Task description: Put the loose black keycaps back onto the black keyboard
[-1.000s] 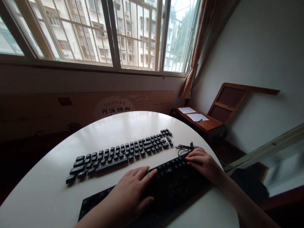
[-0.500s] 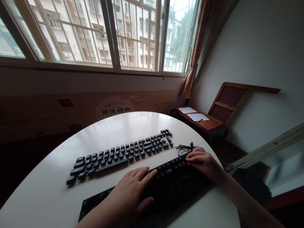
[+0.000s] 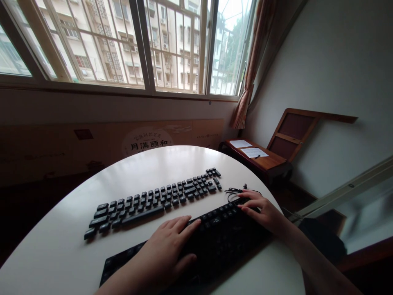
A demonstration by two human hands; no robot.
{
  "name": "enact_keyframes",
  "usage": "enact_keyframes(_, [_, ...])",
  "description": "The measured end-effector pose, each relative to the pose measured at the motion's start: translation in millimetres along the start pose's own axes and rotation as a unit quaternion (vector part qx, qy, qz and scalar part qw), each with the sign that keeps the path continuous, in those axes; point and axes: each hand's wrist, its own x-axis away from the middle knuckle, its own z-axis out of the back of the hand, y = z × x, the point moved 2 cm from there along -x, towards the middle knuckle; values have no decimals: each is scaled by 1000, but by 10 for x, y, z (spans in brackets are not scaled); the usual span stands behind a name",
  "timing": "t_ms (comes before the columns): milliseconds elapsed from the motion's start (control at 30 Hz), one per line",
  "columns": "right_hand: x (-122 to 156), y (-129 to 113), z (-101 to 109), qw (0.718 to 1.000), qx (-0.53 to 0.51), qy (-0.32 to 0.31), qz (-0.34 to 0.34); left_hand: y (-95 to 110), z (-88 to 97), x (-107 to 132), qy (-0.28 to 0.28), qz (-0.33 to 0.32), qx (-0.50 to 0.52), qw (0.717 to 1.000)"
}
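Observation:
A black keyboard (image 3: 211,241) lies slantwise along the near side of a round white table (image 3: 70,250). Keys remain along its far edge, while the nearer part looks dark and bare of keys. My left hand (image 3: 167,246) rests flat across its middle, fingers stretched out and thumb apart. At the far right end, my right hand (image 3: 260,209) has its thumb and fingertips closed around what looks like a keycap, mostly hidden by the fingers. Beyond the keyboard, many loose black keycaps (image 3: 143,208) sit in rows like a keyboard layout.
A bundled black cable (image 3: 232,191) lies beside my right hand. Past the table's right edge stands a wooden chair (image 3: 278,165) with paper sheets (image 3: 254,153) and a pen on it. A barred window (image 3: 172,53) and a printed cardboard panel (image 3: 104,141) are behind the table.
The view has shifted slightly. My right hand's fingers are a little more raised and spread at the keyboard's far end. My left hand stays in place on the keyboard.

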Motion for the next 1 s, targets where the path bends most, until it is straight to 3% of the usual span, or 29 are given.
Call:
enact_keyframes(233, [34,-53,-6,1000,-1,12,0,-47,-61,-15,19,-17,-4,1000])
enact_keyframes(467, [47,-28,60,992,8,124,33,-85,-88,5,51,-39,-12,998])
enact_keyframes(767, [51,-111,59,989,86,93,73,-2,-8,31,40,-44,-18,998])
enact_keyframes(1000, [-175,-186,65,980,159,6,117,-21,-60,42,64,-56,-6,996])
